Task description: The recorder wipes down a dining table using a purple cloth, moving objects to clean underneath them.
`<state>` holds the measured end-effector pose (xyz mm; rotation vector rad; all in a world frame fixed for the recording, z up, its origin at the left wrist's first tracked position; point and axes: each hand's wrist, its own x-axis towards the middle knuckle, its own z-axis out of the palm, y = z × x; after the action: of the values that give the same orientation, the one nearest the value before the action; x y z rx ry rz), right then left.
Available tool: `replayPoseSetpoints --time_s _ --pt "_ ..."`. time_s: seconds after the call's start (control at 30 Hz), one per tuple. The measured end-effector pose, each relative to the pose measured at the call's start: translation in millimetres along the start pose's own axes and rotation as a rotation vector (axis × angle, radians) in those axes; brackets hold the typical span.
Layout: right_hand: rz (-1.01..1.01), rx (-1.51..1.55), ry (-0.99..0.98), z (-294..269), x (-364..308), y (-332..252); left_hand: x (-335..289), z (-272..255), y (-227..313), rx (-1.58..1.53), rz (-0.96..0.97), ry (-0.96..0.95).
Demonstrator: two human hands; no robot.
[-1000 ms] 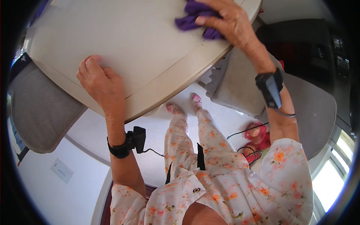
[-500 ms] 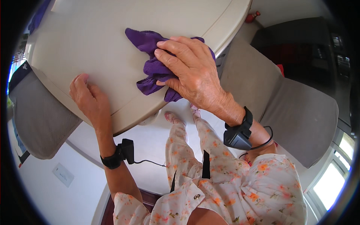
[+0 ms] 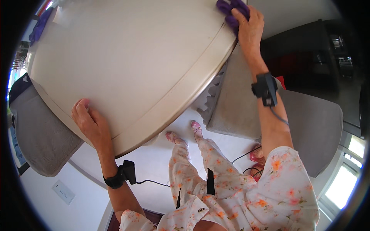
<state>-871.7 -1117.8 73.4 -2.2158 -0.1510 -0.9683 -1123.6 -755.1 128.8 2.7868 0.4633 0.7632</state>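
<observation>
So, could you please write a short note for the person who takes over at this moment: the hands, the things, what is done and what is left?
Left hand: flat on the near edge of the round beige table, holding nothing.
Right hand: stretched out to the far right rim of the table, pressing a purple cloth onto it.
Things: the cloth lies partly under the right hand at the rim. Grey chairs stand at both sides of the table.
Done: the tabletop in view looks bare and without visible stains.
Left: probably the rest of the rim; how much is already wiped cannot be told.
</observation>
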Motion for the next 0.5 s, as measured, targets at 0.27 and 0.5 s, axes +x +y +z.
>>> replayPoseSetpoints --time_s 0.27,0.5 --pt "0.403 0.240 -0.172 1 39 31 1 3 0 0.016 0.018 0.002" --pt "0.317 0.147 -0.231 -45 -48 -47 0 3 -1 0.076 0.049 0.022"
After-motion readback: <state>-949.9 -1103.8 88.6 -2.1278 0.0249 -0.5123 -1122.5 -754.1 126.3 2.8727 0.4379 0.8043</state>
